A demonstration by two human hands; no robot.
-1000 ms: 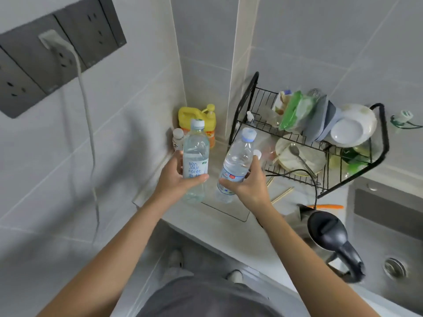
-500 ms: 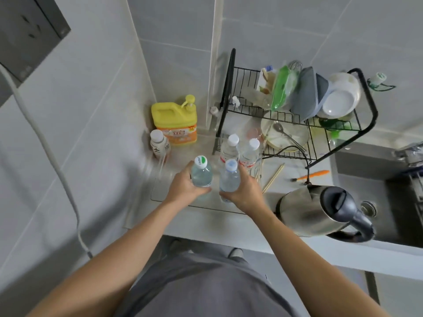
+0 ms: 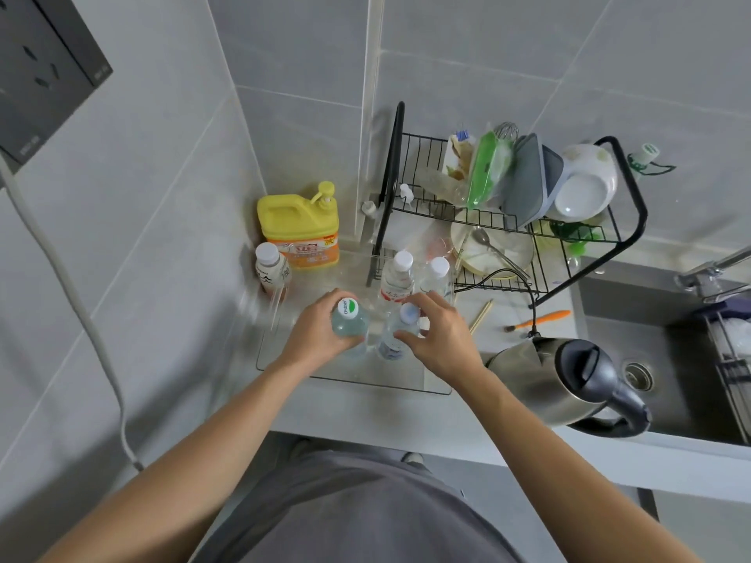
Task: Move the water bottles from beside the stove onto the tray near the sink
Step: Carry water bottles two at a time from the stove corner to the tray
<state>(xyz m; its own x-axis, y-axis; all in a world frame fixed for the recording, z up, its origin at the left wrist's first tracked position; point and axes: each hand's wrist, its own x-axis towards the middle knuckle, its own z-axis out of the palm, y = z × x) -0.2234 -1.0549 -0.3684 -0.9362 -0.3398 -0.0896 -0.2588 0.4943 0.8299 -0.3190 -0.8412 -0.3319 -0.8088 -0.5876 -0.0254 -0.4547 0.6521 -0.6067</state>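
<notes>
A clear tray (image 3: pixel 284 365) lies on the counter left of the sink (image 3: pixel 666 371). My left hand (image 3: pixel 319 331) grips a water bottle with a green-and-white cap (image 3: pixel 348 310), upright on the tray. My right hand (image 3: pixel 441 339) holds a second water bottle with a pale blue cap (image 3: pixel 408 313) right beside it, fingers curled round its neck and shoulder. Two more water bottles with white caps, one (image 3: pixel 398 274) red-labelled and one (image 3: pixel 437 274) to its right, stand at the tray's far side.
A yellow detergent jug (image 3: pixel 298 227) and a small white-capped drink bottle (image 3: pixel 270 270) stand by the wall. A black dish rack (image 3: pixel 508 221) with plates and bowls lies behind. A steel kettle (image 3: pixel 565 379), chopsticks (image 3: pixel 481 316) and an orange brush (image 3: pixel 538 320) sit to the right.
Both bottles came down from the air to stand upright on the tray. The camera tilted further down over them. My right hand's fingers now sit higher, near the blue cap.
</notes>
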